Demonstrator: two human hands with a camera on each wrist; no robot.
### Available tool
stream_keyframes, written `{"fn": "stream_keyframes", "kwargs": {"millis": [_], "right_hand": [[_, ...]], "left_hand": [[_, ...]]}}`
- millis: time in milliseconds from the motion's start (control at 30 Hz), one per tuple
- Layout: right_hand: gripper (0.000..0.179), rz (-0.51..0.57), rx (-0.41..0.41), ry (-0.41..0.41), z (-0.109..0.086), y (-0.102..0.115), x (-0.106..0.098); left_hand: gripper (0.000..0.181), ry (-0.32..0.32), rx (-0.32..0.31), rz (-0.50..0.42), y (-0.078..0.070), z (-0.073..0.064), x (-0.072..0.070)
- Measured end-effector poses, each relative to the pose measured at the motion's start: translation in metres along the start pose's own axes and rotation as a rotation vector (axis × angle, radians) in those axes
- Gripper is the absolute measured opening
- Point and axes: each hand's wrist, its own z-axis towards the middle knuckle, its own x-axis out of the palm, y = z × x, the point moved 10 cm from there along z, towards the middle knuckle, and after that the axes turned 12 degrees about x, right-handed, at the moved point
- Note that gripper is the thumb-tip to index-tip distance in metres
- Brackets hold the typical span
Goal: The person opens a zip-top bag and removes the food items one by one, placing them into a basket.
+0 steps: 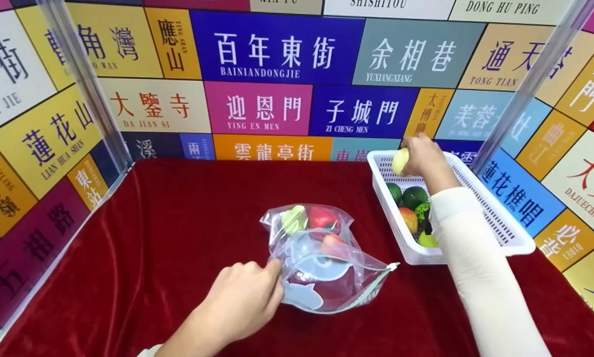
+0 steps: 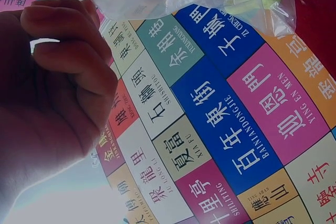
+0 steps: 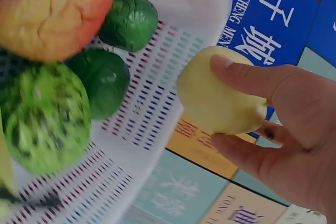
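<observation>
My left hand [image 1: 242, 292] grips the near left edge of a clear zip bag [image 1: 321, 292] with a white slider and pale cartoon shapes. Inside the bag lie a pale green piece [image 1: 294, 219], a red one [image 1: 323, 217] and an orange-red fruit [image 1: 334, 245]. In the left wrist view my curled left fingers [image 2: 68, 51] are at the bag's edge. My right hand [image 1: 423, 157] pinches a pale yellow rounded fruit [image 3: 218, 90] between thumb and fingers, over the far end of a white basket [image 1: 411, 255]. The fruit's kind is unclear.
Inside the basket are dark green pieces [image 3: 128, 19], a yellow-red fruit [image 3: 55, 11], a speckled green one [image 3: 47, 119] and a yellow-green one [image 1: 428, 240]. Red cloth [image 1: 187, 213] covers the table. Panels with printed signs [image 1: 277, 44] and clear posts [image 1: 86, 74] stand around it.
</observation>
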Motion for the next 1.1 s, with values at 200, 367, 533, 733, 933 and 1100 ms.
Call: {"fn": "stream_keyframes", "kwargs": {"millis": [200, 367, 533, 733, 933, 1100], "right_hand": [[0.074, 0.036, 0.041, 0.082, 0.001, -0.011, 0.024], [0.067, 0.007, 0.018, 0.081, 0.002, -0.015, 0.035], [0.059, -0.015, 0.006, 0.106, 0.004, -0.014, 0.041], [0.052, -0.045, 0.021, 0.137, 0.004, -0.014, 0.044], [0.041, -0.086, 0.058, 0.161, -0.001, -0.018, 0.048], [0.031, -0.124, 0.063, 0.166, -0.004, -0.021, 0.049]], "left_hand": [[0.016, 0.010, -0.007, 0.002, 0.002, 0.000, 0.000], [0.017, 0.020, -0.016, 0.003, 0.003, 0.000, 0.000], [0.017, 0.017, -0.020, -0.002, 0.003, 0.000, 0.000], [0.018, 0.010, -0.025, -0.009, 0.004, -0.001, 0.000], [0.018, 0.018, -0.018, -0.006, 0.004, -0.001, 0.000], [0.017, 0.017, -0.017, -0.010, 0.004, -0.001, -0.001]]}}
